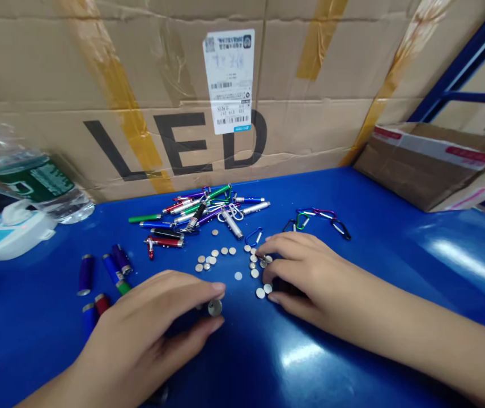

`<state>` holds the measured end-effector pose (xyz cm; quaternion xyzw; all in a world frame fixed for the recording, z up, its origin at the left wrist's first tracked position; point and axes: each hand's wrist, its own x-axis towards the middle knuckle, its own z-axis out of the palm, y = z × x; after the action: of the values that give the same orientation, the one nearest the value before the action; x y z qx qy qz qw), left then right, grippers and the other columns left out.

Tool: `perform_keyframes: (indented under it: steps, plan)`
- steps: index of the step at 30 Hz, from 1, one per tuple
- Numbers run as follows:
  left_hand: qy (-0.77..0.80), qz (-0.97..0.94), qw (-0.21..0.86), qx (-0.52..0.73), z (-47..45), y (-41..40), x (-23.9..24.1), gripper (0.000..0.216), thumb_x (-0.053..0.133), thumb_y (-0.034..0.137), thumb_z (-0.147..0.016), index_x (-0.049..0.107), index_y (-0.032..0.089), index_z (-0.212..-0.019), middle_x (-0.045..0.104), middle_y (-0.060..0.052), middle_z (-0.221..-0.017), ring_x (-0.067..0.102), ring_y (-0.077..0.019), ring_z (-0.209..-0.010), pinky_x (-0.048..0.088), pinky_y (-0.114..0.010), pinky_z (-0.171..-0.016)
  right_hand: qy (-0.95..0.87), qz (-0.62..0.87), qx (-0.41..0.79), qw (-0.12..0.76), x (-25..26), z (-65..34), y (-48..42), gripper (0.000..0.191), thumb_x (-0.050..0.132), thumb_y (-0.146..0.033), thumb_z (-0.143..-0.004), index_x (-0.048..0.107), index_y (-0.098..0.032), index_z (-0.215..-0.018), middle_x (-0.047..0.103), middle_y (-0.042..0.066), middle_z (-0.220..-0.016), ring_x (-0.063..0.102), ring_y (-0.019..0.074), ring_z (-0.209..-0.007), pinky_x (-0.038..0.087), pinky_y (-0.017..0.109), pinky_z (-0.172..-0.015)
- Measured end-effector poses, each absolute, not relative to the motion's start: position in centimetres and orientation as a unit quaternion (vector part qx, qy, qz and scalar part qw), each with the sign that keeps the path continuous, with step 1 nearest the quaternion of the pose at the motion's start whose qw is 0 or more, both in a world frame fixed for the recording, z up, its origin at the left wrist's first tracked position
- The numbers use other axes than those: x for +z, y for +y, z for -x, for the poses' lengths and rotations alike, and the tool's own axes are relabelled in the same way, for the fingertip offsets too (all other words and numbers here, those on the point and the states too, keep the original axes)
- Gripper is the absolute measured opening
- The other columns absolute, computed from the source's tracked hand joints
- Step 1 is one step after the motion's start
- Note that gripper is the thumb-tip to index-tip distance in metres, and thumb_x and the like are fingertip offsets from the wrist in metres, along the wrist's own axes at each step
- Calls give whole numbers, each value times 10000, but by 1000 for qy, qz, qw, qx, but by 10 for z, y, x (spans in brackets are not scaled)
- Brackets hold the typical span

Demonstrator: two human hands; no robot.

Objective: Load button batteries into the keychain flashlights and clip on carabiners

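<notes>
Between left fingers (216,290), tube (215,308), by right fingers (283,247), discs (255,273)

On the glossy blue tabletop (374,266) we log small round silver discs (255,273) mid-surface, our right bare hand (306,272) at their right cluster. Behind: heap of slim multicoloured metal tubes (199,216); looped coloured metal carabiners (304,222) rightward. Left: short coloured metal cylinders (85,275), nearer than the clear plastic bottle (41,178). Rearmost: large brown cardboard box (132,45).

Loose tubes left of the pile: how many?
6: indigo tube far left; blue tube and purple tube beyond the green tube; red tube and second blue tube nearest. Left hand may hide more.
</notes>
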<state>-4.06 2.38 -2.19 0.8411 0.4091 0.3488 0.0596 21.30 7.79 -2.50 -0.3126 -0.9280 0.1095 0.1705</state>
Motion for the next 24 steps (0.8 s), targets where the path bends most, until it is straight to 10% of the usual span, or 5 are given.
perform_keyframes:
  steps: [24]
  plan:
    - [429, -813, 164, 358, 36, 19, -23, 304, 705, 308, -832, 618, 315, -1123, 744, 48, -852, 726, -115, -708, 615, -177, -700, -908, 247, 211, 265, -12, -203, 61, 89, 581, -235, -895, 639, -233, -962, 655, 11, -946, 605, 142, -876, 484, 278, -781]
